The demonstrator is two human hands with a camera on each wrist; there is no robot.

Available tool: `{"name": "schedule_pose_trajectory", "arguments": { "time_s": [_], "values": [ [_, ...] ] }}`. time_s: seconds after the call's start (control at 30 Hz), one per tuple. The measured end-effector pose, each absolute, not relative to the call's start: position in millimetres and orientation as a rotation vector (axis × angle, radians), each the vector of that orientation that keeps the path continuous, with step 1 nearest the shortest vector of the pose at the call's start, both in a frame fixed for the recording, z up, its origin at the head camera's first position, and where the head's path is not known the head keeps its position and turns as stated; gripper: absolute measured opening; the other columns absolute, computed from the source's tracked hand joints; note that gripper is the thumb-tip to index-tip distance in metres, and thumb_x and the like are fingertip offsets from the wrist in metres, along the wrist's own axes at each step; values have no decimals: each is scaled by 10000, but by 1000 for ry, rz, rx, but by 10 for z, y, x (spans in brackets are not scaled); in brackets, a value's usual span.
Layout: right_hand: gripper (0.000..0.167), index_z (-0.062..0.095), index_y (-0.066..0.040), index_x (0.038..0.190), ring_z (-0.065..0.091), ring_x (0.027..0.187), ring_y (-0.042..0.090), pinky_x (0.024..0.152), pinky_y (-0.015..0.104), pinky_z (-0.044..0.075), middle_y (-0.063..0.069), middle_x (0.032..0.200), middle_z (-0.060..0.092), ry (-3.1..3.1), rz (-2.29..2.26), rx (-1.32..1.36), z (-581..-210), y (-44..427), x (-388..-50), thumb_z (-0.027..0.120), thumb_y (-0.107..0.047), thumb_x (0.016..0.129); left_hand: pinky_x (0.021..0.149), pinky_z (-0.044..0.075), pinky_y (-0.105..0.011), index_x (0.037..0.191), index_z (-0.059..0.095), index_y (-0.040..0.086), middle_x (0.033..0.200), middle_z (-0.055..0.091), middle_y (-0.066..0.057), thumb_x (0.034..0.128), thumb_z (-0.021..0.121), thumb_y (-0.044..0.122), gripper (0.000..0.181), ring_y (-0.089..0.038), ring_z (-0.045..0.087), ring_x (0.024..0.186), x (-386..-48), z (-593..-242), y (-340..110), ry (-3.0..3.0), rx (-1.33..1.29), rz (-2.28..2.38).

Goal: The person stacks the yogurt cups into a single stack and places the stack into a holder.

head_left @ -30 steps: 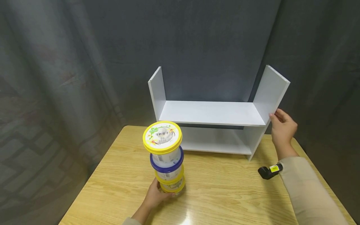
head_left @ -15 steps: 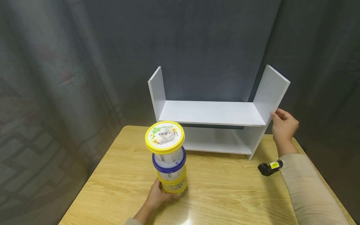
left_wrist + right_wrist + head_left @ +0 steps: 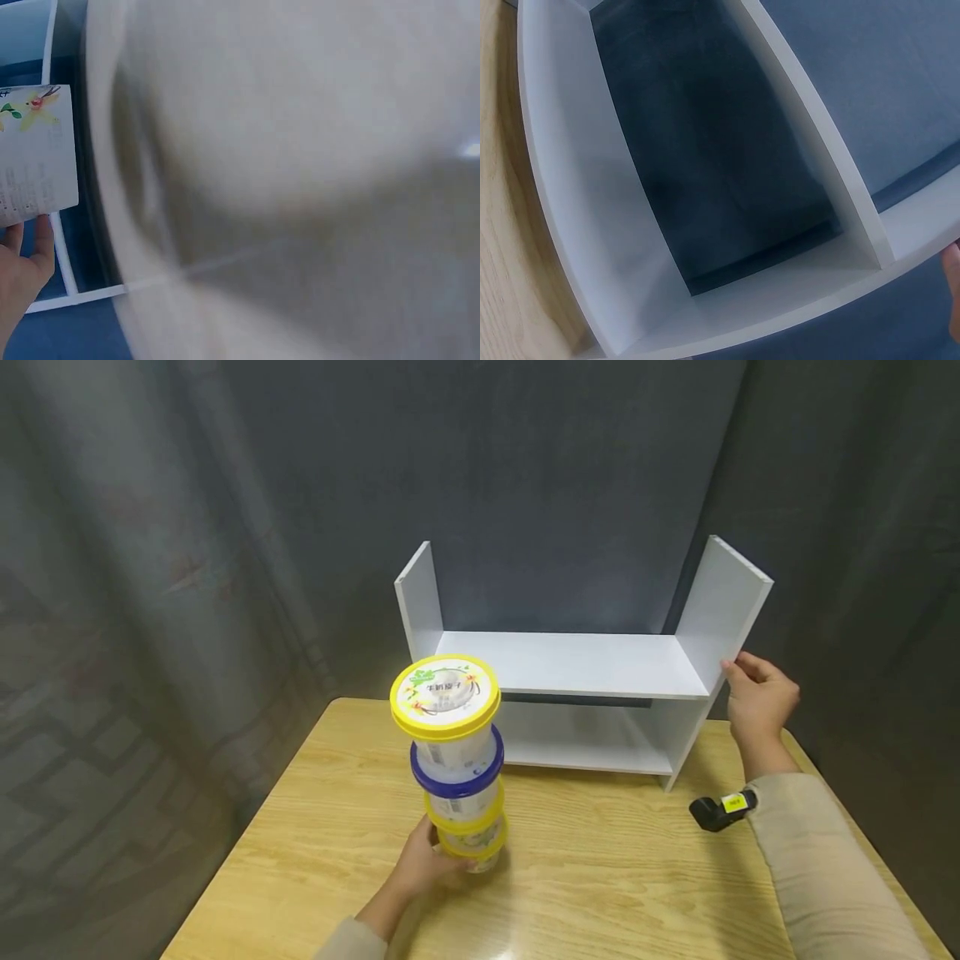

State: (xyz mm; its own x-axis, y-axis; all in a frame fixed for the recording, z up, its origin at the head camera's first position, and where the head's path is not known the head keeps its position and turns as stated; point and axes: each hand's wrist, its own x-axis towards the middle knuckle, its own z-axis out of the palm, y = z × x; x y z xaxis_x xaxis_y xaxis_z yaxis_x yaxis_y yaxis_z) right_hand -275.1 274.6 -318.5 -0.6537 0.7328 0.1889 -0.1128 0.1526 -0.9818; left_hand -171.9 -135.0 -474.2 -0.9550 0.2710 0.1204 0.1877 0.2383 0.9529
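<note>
My left hand (image 3: 426, 862) grips the lowest part of a stack of plastic tubs (image 3: 455, 777). The lids that show are yellow, blue and yellow from the top, with another yellow one low down. A flower design marks the top lid (image 3: 446, 695). In the left wrist view, the fingers (image 3: 43, 240) hold a tub with a flower label (image 3: 37, 154). My right hand (image 3: 761, 702) pinches the front edge of the right side panel of a white two-tier shelf (image 3: 592, 662). Only part of that hand (image 3: 952, 289) shows at the right wrist view's edge.
The shelf stands at the back of a wooden table (image 3: 600, 860), behind the stack, which hides its lower left part. A dark curtain (image 3: 555, 485) hangs behind. A black device (image 3: 722, 810) with a yellow label sits at the right wrist.
The tub stack and my left hand have moved slightly right and up in the head view, toward the shelf. My right hand has stayed at the shelf's side panel.
</note>
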Motion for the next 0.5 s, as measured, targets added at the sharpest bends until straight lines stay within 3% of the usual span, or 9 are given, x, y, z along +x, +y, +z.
{"name": "schedule_pose_trajectory", "arguments": {
  "time_s": [0.2, 0.5],
  "values": [
    [298, 628, -34, 1033, 519, 741, 53, 633, 117, 419, -137, 707, 561, -1771, 1581, -590, -3197, 2710, -2737, 659, -119, 750, 896, 364, -434, 1163, 440, 120, 1125, 515, -40, 611, 755, 64, 638, -255, 462, 1043, -1740, -4393, -1289, 2356, 508, 1834],
    [315, 617, -35, 1055, 510, 754, 57, 628, 117, 409, -133, 736, 561, -1798, 1544, -594, -3204, 2691, -2734, 650, -142, 760, 868, 378, -388, 1130, 479, 119, 1076, 548, 1, 636, 747, 71, 564, -184, 478, 1027, -1949, -4174, -1158, 2337, 739, 1800]
  ]
}}
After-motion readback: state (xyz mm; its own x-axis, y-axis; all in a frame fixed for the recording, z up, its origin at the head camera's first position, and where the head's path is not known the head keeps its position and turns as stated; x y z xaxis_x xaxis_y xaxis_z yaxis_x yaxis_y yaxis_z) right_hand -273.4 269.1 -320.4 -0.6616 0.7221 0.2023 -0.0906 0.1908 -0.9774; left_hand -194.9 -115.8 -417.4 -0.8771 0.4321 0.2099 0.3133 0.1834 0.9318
